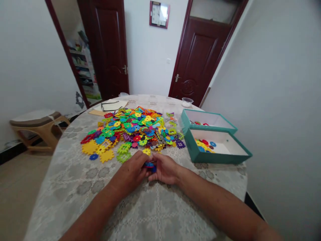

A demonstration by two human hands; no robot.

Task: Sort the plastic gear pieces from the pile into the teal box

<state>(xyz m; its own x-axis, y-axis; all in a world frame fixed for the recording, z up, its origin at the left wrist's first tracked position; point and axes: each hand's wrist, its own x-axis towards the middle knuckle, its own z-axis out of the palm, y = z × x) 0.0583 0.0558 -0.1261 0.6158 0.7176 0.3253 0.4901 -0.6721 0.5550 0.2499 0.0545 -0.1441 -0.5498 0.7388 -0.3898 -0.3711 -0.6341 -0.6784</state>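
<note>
Close together at the near side of the pile, my left hand (136, 167) and my right hand (165, 168) are both closed around a few blue plastic disc pieces (149, 165). A thin reddish edge shows among the blue, and the fingers cover most of what is held. Just beyond my fingertips lies a yellow notched disc (146, 151). Behind it spreads a big heap of colourful interlocking plastic pieces (136, 125), with flower-shaped discs and square, toothed plates among them.
Right of the heap stand two teal boxes, the nearer box (220, 157) and the farther box (213, 115), each with some pieces inside. Eyeglasses (109, 106) rest on papers at the back left. A clear plastic bowl (187, 102) sits at the back edge. A stool (37, 125) stands left of the table.
</note>
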